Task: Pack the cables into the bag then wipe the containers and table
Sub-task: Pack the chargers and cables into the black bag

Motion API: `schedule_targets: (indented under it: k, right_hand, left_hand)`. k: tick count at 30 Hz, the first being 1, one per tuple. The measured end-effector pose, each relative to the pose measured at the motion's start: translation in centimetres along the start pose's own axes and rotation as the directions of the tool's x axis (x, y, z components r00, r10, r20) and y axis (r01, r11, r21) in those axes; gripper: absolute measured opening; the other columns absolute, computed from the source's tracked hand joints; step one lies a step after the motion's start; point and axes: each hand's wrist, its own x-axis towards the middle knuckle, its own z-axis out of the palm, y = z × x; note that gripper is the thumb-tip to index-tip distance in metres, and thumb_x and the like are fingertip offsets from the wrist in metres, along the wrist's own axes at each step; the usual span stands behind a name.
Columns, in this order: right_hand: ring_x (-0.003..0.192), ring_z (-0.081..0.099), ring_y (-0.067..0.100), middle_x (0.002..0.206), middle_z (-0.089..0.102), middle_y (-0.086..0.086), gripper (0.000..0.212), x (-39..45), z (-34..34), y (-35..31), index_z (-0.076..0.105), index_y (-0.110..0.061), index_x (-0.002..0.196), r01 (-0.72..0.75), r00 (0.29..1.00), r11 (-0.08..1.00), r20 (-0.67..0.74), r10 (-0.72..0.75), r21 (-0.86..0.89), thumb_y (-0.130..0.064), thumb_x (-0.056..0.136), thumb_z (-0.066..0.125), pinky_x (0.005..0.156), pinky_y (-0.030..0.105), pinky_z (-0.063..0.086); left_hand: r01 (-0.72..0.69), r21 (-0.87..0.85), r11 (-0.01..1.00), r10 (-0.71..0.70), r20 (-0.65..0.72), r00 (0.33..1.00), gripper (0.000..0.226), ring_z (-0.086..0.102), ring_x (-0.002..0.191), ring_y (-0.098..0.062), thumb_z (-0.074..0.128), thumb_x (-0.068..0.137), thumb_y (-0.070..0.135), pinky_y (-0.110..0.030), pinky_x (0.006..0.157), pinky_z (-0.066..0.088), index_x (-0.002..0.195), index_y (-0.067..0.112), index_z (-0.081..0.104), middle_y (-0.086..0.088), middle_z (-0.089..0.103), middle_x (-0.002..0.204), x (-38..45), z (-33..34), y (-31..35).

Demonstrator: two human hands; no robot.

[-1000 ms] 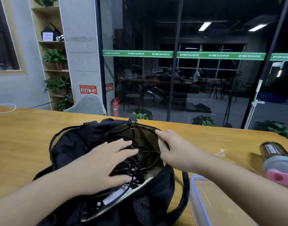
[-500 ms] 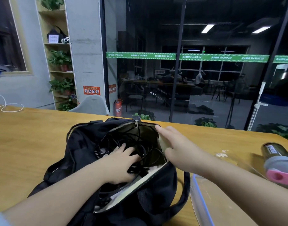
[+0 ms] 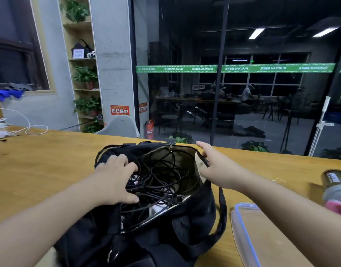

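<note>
A black bag (image 3: 194, 218) lies open on the wooden table (image 3: 46, 162), its tan lining showing. A tangle of black cables (image 3: 162, 178) fills the opening. My left hand (image 3: 115, 180) rests on the left side of the opening, fingers and thumb curled round part of the cable bundle. At the opening's right rim, my right hand (image 3: 216, 166) holds the edge and pulls it outward, index finger stretched forward. A clear plastic container with a blue rim (image 3: 241, 230) sits just right of the bag, partly under my right forearm.
A dark bottle with a grey and pink lid (image 3: 335, 189) lies at the right edge of the table. White chargers and a white cord (image 3: 28, 130) lie at the far left. A glass wall and a grey chair back (image 3: 119, 126) stand beyond the table.
My left hand has shifted from the middle of the cables to the left side of the opening and curled its fingers. The right hand keeps hold of the right rim, and the bag gapes wider.
</note>
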Motion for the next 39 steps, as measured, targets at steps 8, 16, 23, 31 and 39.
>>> schedule_targets:
  k: [8, 16, 23, 31, 39]
  right_hand:
    - [0.054, 0.053, 0.018, 0.072, 0.060, 0.006, 0.027, -1.0, 0.9, 1.0, 0.054, -0.008, 0.100, -0.209, 0.946, 0.964, 0.215, 0.242, -0.167, -0.031, 0.093, 0.043, 0.046, 0.022, 0.043]
    - [0.050, 0.055, 0.010, 0.059, 0.059, -0.001, 0.018, -1.9, 1.7, -0.1, 0.043, -0.012, 0.085, -0.189, 0.949, 0.975, 0.233, 0.211, -0.113, -0.021, 0.098, 0.034, 0.046, 0.018, 0.044]
    - [0.066, 0.065, 0.017, 0.083, 0.064, 0.009, 0.021, -1.7, 1.8, 0.0, 0.045, -0.013, 0.085, -0.271, 0.957, 0.947, 0.153, 0.245, 0.175, -0.023, 0.099, 0.033, 0.048, 0.021, 0.049]
    - [0.073, 0.059, 0.016, 0.092, 0.061, 0.007, 0.024, -1.7, 2.4, 0.6, 0.056, -0.012, 0.105, -0.346, 0.938, 0.848, 0.177, 0.299, 0.401, -0.023, 0.099, 0.036, 0.055, 0.021, 0.047]
    - [0.063, 0.031, 0.015, 0.069, 0.030, 0.003, 0.025, 0.3, 5.1, -2.3, 0.029, -0.014, 0.069, 0.013, 0.987, 0.909, -0.150, 0.055, 0.416, -0.016, 0.091, 0.042, 0.060, 0.030, 0.022]
  left_hand:
    - [0.172, -0.045, 0.984, -0.170, 0.056, 0.984, 0.062, 0.041, 0.104, -0.019, 0.029, 0.075, 0.080, -0.030, 0.086, 0.038, 0.096, 0.023, 0.042, 0.000, 0.045, 0.103, -1.9, 0.0, -0.4]
    - [0.247, 0.061, 0.967, -0.254, 0.136, 0.958, 0.019, 0.052, 0.075, -0.022, 0.055, 0.081, 0.024, -0.027, 0.062, 0.041, 0.073, 0.015, 0.039, 0.001, 0.051, 0.075, -2.0, 1.7, -1.5]
    - [0.381, -0.082, 0.921, -0.364, 0.170, 0.916, 0.052, 0.054, 0.077, -0.021, 0.066, 0.071, 0.058, -0.028, 0.065, 0.045, 0.084, 0.013, 0.042, 0.003, 0.048, 0.072, -2.1, 1.9, -1.5]
    - [0.348, -0.262, 0.900, -0.373, -0.054, 0.926, 0.019, 0.052, 0.075, -0.023, 0.040, 0.088, 0.020, -0.029, 0.061, 0.038, 0.069, 0.017, 0.039, 0.001, 0.048, 0.073, -1.5, 2.4, -0.6]
    - [-0.173, -0.477, 0.862, 0.024, -0.303, 0.953, 0.030, 0.015, 0.139, -0.011, 0.038, 0.094, 0.036, -0.034, 0.109, 0.015, 0.069, 0.022, 0.046, 0.008, 0.038, 0.136, -0.9, 0.2, 2.7]
